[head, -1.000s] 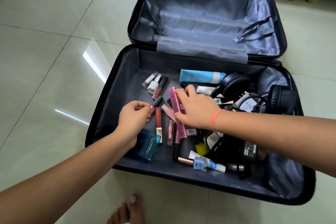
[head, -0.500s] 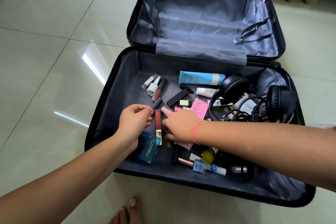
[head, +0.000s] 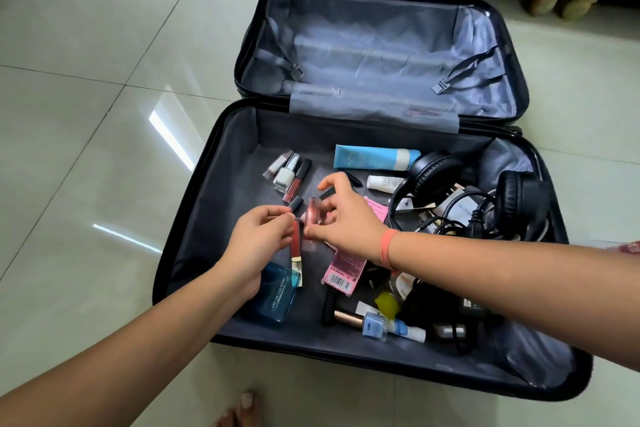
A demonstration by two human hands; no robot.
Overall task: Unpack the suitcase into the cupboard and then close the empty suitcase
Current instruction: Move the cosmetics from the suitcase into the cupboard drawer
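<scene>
Plainly the unpacking is far from done. The black hard-shell suitcase (head: 207, 218) with grey fabric lining lies open on the pale tiled floor, its lid half laid back at twelve o'clock and its near half strewn with small goods. The cupboard is not in view.

Taking that near half as the dial, both hands meet close to its centre. The left hand (head: 259, 239), reaching in from seven o'clock, pinches a slim gloss tube with a dark cap (head: 296, 203) at its fingertips. The right hand (head: 349, 218), reaching in from four o'clock, has its fingers curled about a pale pink translucent tube (head: 313, 211), though blur softens the detail. A red gloss tube with a gold end (head: 297, 246) sits just below the left fingertips; I cannot tell whether it is held or lying on the lining.

The likeliest mishap is a slip. These tubes are thin and smooth, and several gathered in one hand could slide out and roll across the tiles. The square blue glass cologne bottle (head: 277, 291) lies right under the left wrist at seven o'clock, so a careless sweep might knock it. At three o'clock the black padded headphones (head: 436, 170) sit tangled with black cables (head: 460, 215), and lifting either could drag out the small things beside them.
</scene>
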